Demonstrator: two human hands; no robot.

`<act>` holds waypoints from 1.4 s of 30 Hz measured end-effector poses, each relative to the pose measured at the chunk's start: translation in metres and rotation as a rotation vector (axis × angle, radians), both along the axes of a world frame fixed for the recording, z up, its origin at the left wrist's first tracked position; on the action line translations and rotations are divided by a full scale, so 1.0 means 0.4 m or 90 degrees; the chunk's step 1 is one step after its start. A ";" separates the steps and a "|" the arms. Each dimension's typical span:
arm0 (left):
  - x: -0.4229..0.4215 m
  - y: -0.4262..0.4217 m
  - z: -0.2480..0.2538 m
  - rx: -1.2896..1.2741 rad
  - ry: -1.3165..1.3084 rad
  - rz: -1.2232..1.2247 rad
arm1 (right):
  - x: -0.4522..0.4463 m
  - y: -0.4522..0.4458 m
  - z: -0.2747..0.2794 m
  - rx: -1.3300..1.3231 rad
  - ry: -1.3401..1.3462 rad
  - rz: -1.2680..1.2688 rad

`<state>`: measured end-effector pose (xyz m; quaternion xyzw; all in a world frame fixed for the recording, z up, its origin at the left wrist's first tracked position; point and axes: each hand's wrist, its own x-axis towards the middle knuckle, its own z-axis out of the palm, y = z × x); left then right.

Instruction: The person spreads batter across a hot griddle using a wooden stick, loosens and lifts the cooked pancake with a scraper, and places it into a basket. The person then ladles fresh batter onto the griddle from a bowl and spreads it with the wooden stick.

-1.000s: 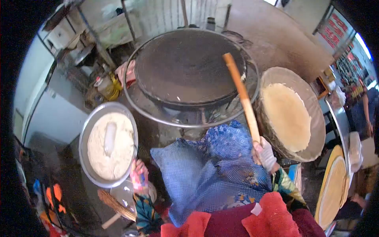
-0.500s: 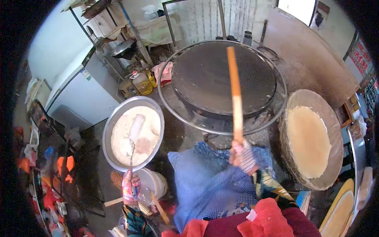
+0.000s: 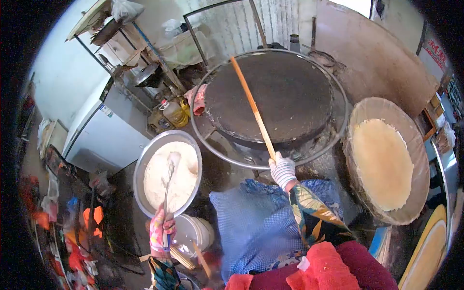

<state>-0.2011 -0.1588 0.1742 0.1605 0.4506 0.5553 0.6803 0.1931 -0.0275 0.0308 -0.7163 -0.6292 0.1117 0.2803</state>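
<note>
My left hand (image 3: 162,228), in a pink patterned glove, is closed round the handle of a metal ladle (image 3: 168,186). The ladle's head rests in pale batter (image 3: 186,181) inside a wide metal basin (image 3: 138,179). In a striped white glove, my right hand (image 3: 283,170) grips the near end of a long, flat wooden stick (image 3: 252,104). That stick slants up and to the left over a large round black griddle (image 3: 295,99); whether it touches the surface I cannot tell. A metal ring (image 3: 346,116) surrounds the griddle.
Right of the griddle, a lined oval basket (image 3: 419,159) holds thin pale flatbread (image 3: 384,164). A white bucket (image 3: 205,232) stands under the basin. Blue checked cloth (image 3: 251,217) covers my lap. Oil bottles (image 3: 174,113) and a white freezer (image 3: 108,137) are at the left.
The wooden stick has swung left from nearly upright to a slant, and my right hand has moved slightly up and left. The ladle's head has shifted in the batter. The camera view has also shifted.
</note>
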 end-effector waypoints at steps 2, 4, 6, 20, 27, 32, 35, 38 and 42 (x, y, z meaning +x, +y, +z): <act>0.080 0.045 0.045 0.015 -0.012 -0.040 | 0.063 -0.010 -0.006 -0.025 -0.004 -0.041; 0.174 0.099 0.084 0.058 0.160 -0.162 | 0.165 -0.009 -0.028 -0.030 -0.001 -0.117; 0.279 0.159 0.102 0.072 0.263 -0.264 | 0.259 0.003 -0.046 -0.007 0.029 -0.157; 0.572 0.511 -0.145 0.612 1.264 -0.556 | 0.449 0.055 -0.078 -0.056 0.171 -0.156; 0.541 0.456 -0.185 0.669 1.155 -0.454 | 0.432 0.046 -0.036 0.001 0.227 -0.186; 0.521 0.405 -0.167 0.654 1.116 -0.435 | 0.431 0.039 -0.008 -0.006 0.434 -0.147; 0.458 0.373 -0.174 0.717 0.977 -0.209 | 0.417 0.027 -0.006 0.193 0.959 0.044; 0.355 0.368 -0.270 0.330 0.660 0.024 | 0.375 -0.093 0.138 0.023 0.818 0.116; 0.268 0.373 -0.371 0.021 0.442 -0.094 | 0.319 -0.124 0.071 -0.103 0.155 0.065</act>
